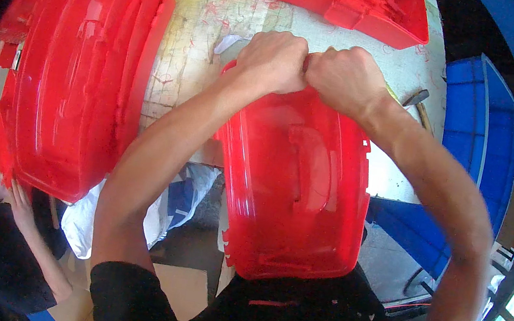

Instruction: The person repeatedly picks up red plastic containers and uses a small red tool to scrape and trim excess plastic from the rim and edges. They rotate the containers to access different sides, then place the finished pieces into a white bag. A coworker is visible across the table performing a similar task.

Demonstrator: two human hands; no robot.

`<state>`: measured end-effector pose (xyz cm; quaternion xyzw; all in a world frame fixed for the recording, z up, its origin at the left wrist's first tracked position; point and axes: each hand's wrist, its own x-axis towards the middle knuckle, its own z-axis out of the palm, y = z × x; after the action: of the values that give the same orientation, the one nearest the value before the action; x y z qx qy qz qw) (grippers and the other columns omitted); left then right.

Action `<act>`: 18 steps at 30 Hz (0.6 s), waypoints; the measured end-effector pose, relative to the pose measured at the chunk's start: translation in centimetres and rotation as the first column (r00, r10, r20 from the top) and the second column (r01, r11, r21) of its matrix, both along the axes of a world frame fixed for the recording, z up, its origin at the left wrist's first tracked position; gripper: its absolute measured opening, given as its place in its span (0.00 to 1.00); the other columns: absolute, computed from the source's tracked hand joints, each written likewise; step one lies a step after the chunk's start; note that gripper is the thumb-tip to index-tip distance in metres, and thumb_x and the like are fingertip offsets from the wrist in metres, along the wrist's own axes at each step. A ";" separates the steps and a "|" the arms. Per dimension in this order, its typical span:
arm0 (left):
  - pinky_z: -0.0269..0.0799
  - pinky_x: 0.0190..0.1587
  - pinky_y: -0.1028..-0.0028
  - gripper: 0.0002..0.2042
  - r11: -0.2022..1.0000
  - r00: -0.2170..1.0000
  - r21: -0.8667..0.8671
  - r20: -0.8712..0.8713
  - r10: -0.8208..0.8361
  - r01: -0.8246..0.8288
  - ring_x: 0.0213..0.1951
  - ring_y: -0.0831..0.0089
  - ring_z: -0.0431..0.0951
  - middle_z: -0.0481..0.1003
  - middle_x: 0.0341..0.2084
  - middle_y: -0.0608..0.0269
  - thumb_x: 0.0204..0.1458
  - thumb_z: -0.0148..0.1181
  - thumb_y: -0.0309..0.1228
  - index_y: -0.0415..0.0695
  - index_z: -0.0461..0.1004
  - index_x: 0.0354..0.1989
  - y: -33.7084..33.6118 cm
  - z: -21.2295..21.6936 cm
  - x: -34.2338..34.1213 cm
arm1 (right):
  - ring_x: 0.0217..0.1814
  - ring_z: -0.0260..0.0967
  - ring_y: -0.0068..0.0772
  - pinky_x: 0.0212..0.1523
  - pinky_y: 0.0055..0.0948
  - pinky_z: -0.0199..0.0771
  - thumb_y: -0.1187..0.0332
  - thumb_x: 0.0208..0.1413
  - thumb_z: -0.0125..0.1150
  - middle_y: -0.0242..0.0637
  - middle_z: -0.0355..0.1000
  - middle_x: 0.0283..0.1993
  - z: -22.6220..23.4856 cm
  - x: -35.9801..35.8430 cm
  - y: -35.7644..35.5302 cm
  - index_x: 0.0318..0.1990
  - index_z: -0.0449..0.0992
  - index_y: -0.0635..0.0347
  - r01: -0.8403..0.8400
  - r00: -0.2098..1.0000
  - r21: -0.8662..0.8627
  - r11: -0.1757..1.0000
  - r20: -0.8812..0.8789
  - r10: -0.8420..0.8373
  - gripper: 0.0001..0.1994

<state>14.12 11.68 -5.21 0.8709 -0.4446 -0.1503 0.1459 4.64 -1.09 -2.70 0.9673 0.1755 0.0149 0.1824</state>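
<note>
Bare forearms emerge from short black sleeves.

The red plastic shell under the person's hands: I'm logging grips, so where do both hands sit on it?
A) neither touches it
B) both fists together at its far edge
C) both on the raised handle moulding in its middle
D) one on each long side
B: the left hand and right hand are clenched knuckle to knuckle at the far edge of the red plastic shell, over the worn table.

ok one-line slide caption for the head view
Both fists, left hand and right hand, grip the far edge of a red shell over a scratched table.
</note>
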 end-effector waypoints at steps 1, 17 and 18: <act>0.76 0.40 0.53 0.10 1.000 1.000 0.023 -0.004 -0.003 0.003 0.37 0.45 0.81 0.79 0.29 0.42 0.40 0.62 0.32 0.38 0.81 0.27 -0.1 0.1 -0.1 | 0.29 0.81 0.38 0.27 0.37 0.79 0.69 0.50 0.60 0.40 0.80 0.28 -0.4 -0.3 0.0 0.27 0.82 0.55 0.110 0.994 0.065 0.992 -0.016 -0.109 0.06; 0.77 0.43 0.53 0.12 1.000 1.000 0.016 0.000 -0.004 0.004 0.38 0.45 0.81 0.80 0.31 0.42 0.41 0.63 0.37 0.41 0.82 0.29 -0.2 0.5 -0.1 | 0.35 0.82 0.36 0.35 0.35 0.81 0.68 0.52 0.61 0.33 0.82 0.32 1.9 1.2 0.5 0.30 0.84 0.49 -0.066 0.983 -0.149 0.987 -0.181 0.038 0.06; 0.77 0.43 0.53 0.12 1.000 1.000 0.027 -0.007 0.001 -0.001 0.38 0.45 0.81 0.80 0.31 0.42 0.42 0.62 0.37 0.41 0.82 0.29 -0.4 0.4 -0.2 | 0.35 0.82 0.37 0.35 0.35 0.81 0.68 0.52 0.61 0.34 0.82 0.32 1.6 0.9 0.3 0.30 0.84 0.50 0.020 0.980 -0.106 0.994 -0.196 -0.040 0.06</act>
<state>13.95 11.27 -4.77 0.8724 -0.4417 -0.1593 0.1357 5.57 -0.80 -1.07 0.9558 0.1786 -0.0930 0.2142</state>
